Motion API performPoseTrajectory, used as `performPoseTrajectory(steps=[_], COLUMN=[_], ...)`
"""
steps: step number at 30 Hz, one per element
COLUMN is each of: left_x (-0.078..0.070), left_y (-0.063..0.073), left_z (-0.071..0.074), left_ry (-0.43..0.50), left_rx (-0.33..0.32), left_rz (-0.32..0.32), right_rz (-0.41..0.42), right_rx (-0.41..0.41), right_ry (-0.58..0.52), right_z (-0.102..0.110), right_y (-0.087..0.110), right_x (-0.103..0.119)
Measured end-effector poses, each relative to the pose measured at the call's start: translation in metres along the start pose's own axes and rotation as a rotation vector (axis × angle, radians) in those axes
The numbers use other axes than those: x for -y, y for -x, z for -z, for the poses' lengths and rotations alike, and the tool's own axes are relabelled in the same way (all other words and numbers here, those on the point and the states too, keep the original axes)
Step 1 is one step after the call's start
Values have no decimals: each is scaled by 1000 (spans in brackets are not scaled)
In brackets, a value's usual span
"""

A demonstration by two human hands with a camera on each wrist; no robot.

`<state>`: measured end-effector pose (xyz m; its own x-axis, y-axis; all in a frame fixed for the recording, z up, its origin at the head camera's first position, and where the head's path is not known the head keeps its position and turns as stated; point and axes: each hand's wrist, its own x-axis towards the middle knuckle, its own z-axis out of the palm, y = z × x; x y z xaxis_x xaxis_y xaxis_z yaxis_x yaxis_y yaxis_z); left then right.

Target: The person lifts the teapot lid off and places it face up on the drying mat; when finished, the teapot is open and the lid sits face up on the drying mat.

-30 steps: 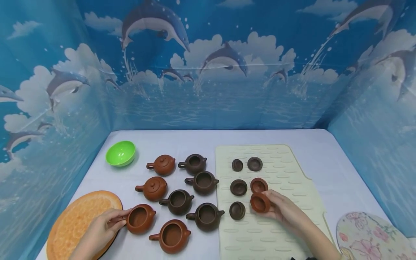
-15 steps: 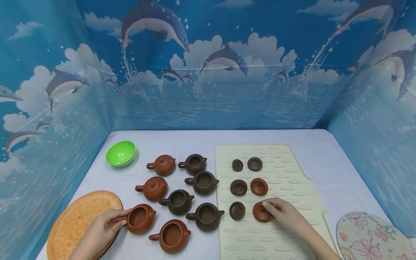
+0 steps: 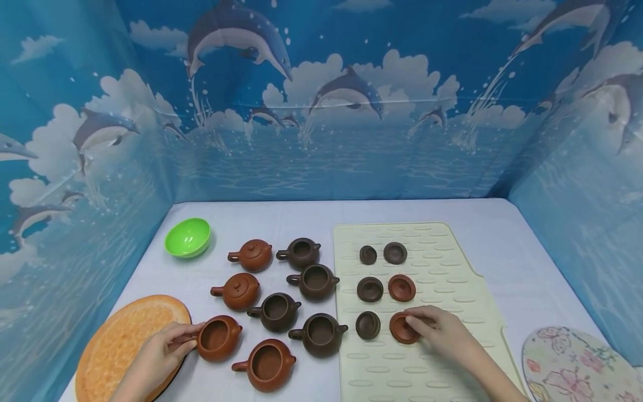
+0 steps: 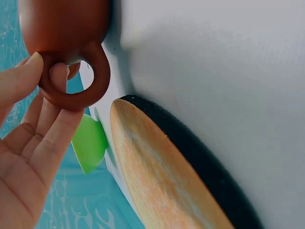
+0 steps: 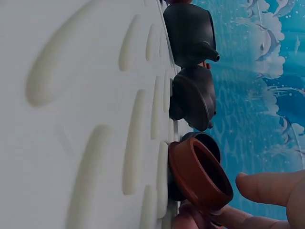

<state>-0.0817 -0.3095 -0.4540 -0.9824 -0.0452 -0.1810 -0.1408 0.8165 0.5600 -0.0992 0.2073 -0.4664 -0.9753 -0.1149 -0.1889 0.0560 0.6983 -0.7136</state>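
Note:
My left hand [image 3: 153,354] pinches the ring handle [image 4: 72,101] of a lidless reddish-brown teapot [image 3: 221,353] between thumb and fingers; the pot stands at the table's left front. At the right, my right hand [image 3: 444,336] is at a reddish-brown teapot lid [image 3: 402,330], which lies tilted on the ribbed cream mat [image 3: 392,369] with its hollow side up. In the right wrist view, fingers touch the lid's [image 5: 193,174] lower edge while the thumb [image 5: 262,186] stands apart from it. Another reddish lid [image 3: 402,288] and a dark lid [image 3: 368,325] lie close by.
Several dark lidless teapots [image 3: 321,349] stand left of the mat, with another open reddish teapot [image 3: 268,382] in front. Two lidded reddish teapots [image 3: 241,291] and a green bowl [image 3: 188,237] are farther back. A bread-patterned round [image 3: 125,335] lies left, a flowered round [image 3: 572,363] right.
The right hand has lowered the reddish lid onto the mat, slightly nearer the front, and its thumb now stands off it. The left hand keeps its place on the teapot handle.

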Motion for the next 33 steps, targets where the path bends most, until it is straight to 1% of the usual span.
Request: performPoseTrajectory(steps=[5,8,10,12,15,18,20,23,26,29,31,33], left_x=[-4,-11,-17,-25,-35,-41,-44,-46,-45,-42,-39,-37], left_y=[-1,-4,-8,-14,-27,-42,-52,-64,-72,-75,-76,-77], left_z=[3,9,16,22,28,31,30,27,26,26,26,26], left_ry=[14,5,1,-9,-10,-5,7,19,1,-42,-60,-60], left_rx=[6,10,8,-3,-33,-70,-71,-43,-3,32,49,68], left_rz=[-36,-76,-111,-145,-206,-270,-295,-295,-259,-233,-225,-226], right_rz=[13,38,73,116,193,279,325,392,447,470,473,457], right_rx=[-33,-40,-48,-55,-42,4,45,105,171,251,299,339], right_ry=[41,44,43,44,30,-16,-42,-72,-80,-63,-32,-8], right_z=[4,8,10,10,6,-4,-12,-28,-46,-68,-85,-100], right_y=[-3,-7,-12,-18,-30,-45,-54,-68,-81,-95,-106,-117], right_x=[10,20,30,43,67,97,118,152,185,212,225,234])
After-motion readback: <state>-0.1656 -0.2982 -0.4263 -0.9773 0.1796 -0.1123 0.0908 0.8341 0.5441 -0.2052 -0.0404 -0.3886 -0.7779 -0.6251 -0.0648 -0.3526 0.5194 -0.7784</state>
